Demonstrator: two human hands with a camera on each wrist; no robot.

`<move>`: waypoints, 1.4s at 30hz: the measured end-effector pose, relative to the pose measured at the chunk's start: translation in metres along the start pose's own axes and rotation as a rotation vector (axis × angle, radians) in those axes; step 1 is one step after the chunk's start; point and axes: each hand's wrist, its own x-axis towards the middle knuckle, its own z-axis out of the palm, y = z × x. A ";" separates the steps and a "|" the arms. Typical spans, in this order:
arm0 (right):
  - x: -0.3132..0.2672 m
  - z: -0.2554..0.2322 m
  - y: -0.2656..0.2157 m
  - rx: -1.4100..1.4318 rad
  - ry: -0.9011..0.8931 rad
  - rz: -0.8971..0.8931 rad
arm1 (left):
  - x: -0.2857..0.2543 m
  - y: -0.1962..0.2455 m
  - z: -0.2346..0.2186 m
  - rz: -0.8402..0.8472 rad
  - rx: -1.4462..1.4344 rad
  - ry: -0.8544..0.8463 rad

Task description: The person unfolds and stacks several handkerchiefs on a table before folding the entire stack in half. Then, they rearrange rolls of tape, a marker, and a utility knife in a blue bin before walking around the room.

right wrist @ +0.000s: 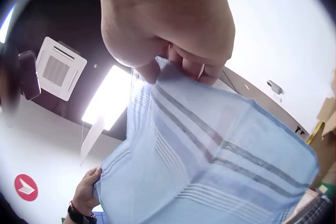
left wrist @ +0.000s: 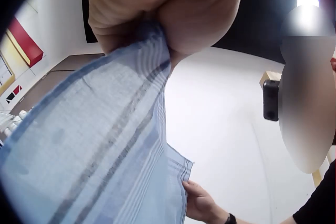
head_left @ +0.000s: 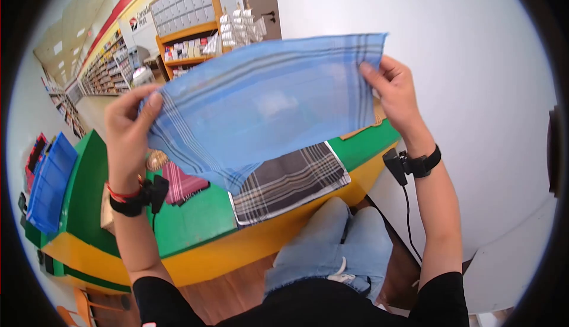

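Note:
A thin light-blue handkerchief (head_left: 267, 101) with dark and white border stripes is stretched in the air between both hands. My left hand (head_left: 127, 128) pinches its left edge between thumb and fingers. At the right, my right hand (head_left: 398, 93) pinches the cloth near its upper corner. The lower left part of the handkerchief hangs in a fold over a dark grey plaid cloth (head_left: 296, 179), which lies flat on the green counter and is partly hidden. Beside it lies a folded maroon striped cloth (head_left: 182, 186). Both wrist views show the handkerchief (left wrist: 105, 129) hanging from the pinching fingers.
The green counter (head_left: 201, 220) has a yellow front (head_left: 207, 265). A blue plastic bin (head_left: 52, 182) stands at its left end, and a round woven item (head_left: 156, 160) sits behind the maroon cloth. A model sailing ship (head_left: 240, 27) and shelves stand farther back. A white wall (head_left: 474, 90) rises at right.

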 end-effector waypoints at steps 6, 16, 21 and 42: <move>-0.005 -0.008 0.010 -0.062 0.142 0.038 | 0.007 -0.018 -0.021 -0.042 -0.054 -0.123; 0.032 0.002 0.107 -0.066 -0.005 0.218 | 0.027 -0.134 -0.004 -0.250 -0.073 -0.183; 0.047 0.018 0.213 -0.172 -0.188 0.498 | 0.012 -0.248 0.030 -0.281 0.239 -0.278; 0.030 0.037 0.356 -0.569 -0.348 0.624 | -0.033 -0.353 0.091 -0.487 0.715 -0.474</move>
